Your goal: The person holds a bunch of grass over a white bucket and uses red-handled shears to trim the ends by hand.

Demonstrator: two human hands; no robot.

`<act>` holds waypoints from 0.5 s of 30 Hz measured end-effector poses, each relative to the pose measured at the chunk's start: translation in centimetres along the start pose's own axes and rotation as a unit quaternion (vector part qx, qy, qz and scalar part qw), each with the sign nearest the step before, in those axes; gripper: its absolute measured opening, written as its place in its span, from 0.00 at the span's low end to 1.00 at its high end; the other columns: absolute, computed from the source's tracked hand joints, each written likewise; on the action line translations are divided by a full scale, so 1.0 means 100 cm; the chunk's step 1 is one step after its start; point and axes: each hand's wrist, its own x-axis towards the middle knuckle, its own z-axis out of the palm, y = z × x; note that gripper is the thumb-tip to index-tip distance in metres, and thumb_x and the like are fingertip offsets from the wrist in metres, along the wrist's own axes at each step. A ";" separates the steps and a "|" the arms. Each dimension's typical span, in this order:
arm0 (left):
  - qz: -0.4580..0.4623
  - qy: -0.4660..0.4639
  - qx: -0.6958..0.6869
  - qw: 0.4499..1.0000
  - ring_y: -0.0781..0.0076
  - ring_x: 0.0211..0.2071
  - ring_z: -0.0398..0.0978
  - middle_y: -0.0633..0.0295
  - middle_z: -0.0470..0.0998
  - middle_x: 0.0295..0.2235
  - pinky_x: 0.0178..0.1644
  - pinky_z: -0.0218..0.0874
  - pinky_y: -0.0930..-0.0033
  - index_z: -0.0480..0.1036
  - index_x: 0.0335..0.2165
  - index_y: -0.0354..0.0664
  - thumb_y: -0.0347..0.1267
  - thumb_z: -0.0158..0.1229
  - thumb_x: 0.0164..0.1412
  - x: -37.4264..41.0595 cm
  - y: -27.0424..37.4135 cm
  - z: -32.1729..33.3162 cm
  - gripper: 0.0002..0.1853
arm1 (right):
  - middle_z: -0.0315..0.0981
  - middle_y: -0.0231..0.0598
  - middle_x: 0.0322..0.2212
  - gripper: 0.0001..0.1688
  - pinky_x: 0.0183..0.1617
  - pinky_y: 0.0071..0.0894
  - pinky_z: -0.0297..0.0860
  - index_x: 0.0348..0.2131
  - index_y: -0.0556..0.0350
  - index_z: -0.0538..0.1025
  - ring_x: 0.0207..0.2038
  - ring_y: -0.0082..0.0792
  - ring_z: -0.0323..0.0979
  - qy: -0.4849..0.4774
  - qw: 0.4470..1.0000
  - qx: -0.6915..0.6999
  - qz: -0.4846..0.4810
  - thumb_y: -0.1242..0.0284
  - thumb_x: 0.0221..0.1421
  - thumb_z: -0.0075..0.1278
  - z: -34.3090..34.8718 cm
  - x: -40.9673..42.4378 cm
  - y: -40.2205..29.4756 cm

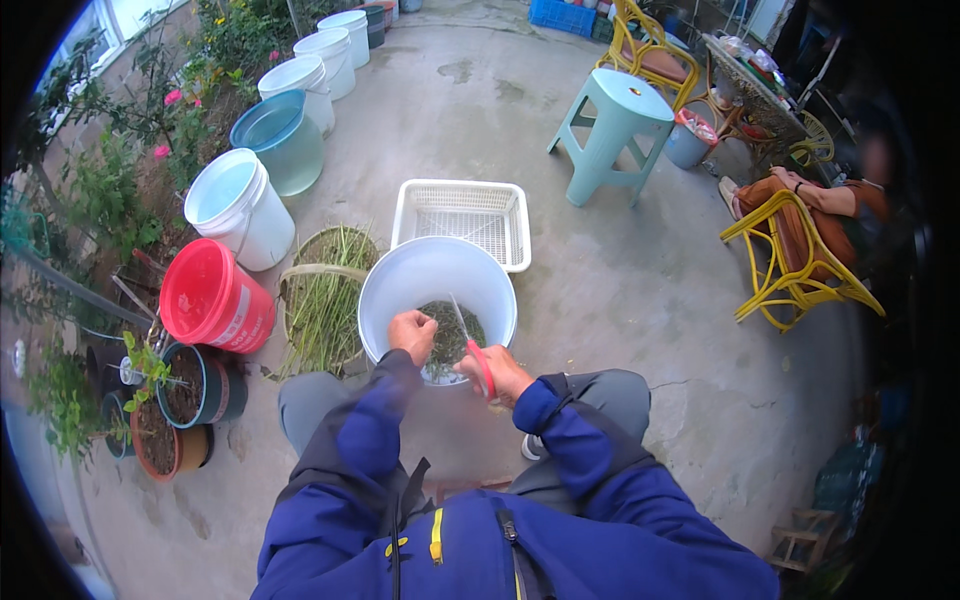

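My right hand (501, 375) grips the red handles of a pair of scissors (479, 357). Their metal blades point away from me, over the inside of a white plastic bucket (439, 259). Cut green plant bits (450, 334) lie at the bottom of this bucket. Over its left side is my left hand (412, 335), fingers curled in; whether anything thin is pinched there cannot be made out. Left of the bucket stands a handled basket (319, 268) filled with long green stems (324, 315).
Beyond the bucket sits a white plastic crate (461, 191). A red bucket (251, 322), several other buckets and potted plants (180, 386) line the left. A light-blue stool (630, 105) stands ahead right. A person (821, 201) sits in a yellow-framed chair (795, 262).
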 end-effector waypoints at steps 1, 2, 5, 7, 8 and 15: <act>-0.008 0.014 0.005 1.000 0.68 0.16 0.75 0.56 0.77 0.16 0.24 0.67 0.66 0.77 0.24 0.32 0.30 0.58 0.48 -0.004 -0.003 0.002 0.10 | 0.62 0.32 0.11 0.17 0.17 0.29 0.58 0.14 0.58 0.70 0.13 0.26 0.63 0.015 1.000 0.019 0.000 0.68 0.47 0.56 -0.001 -0.006 0.006; -0.042 -0.023 -0.035 0.998 0.66 0.22 0.78 0.51 0.79 0.24 0.30 0.70 0.67 0.77 0.33 0.30 0.31 0.60 0.48 -0.008 -0.008 0.002 0.15 | 0.62 0.33 0.11 0.16 0.17 0.29 0.59 0.15 0.58 0.70 0.13 0.26 0.63 0.029 0.999 0.038 0.001 0.69 0.47 0.56 -0.001 -0.012 0.013; 0.068 0.069 0.000 0.995 0.64 0.31 0.80 0.45 0.79 0.33 0.37 0.70 0.66 0.74 0.43 0.29 0.31 0.60 0.48 -0.011 -0.048 0.006 0.23 | 0.65 0.33 0.13 0.15 0.17 0.30 0.60 0.17 0.58 0.71 0.15 0.26 0.65 0.043 0.997 0.070 -0.009 0.68 0.48 0.56 0.003 -0.032 0.035; 0.041 0.041 -0.027 0.998 0.63 0.36 0.79 0.43 0.76 0.42 0.41 0.70 0.64 0.70 0.50 0.30 0.29 0.61 0.50 -0.030 -0.025 0.011 0.27 | 0.66 0.33 0.13 0.15 0.18 0.29 0.60 0.18 0.58 0.71 0.15 0.26 0.66 0.062 0.990 0.119 -0.032 0.68 0.49 0.56 -0.003 -0.042 0.059; 0.043 0.048 -0.052 0.997 0.63 0.36 0.79 0.43 0.75 0.44 0.40 0.70 0.64 0.69 0.50 0.30 0.29 0.61 0.50 -0.039 -0.019 0.010 0.27 | 0.66 0.32 0.14 0.14 0.18 0.29 0.60 0.19 0.59 0.72 0.16 0.26 0.66 0.073 0.991 0.107 -0.025 0.69 0.48 0.57 -0.005 -0.046 0.067; 0.075 0.102 -0.146 0.981 0.73 0.31 0.72 0.51 0.75 0.45 0.31 0.64 0.73 0.68 0.50 0.33 0.29 0.61 0.55 -0.104 -0.029 -0.011 0.24 | 0.64 0.32 0.14 0.12 0.17 0.29 0.60 0.20 0.60 0.73 0.15 0.26 0.64 0.073 0.986 0.147 -0.024 0.70 0.47 0.58 0.005 -0.067 0.096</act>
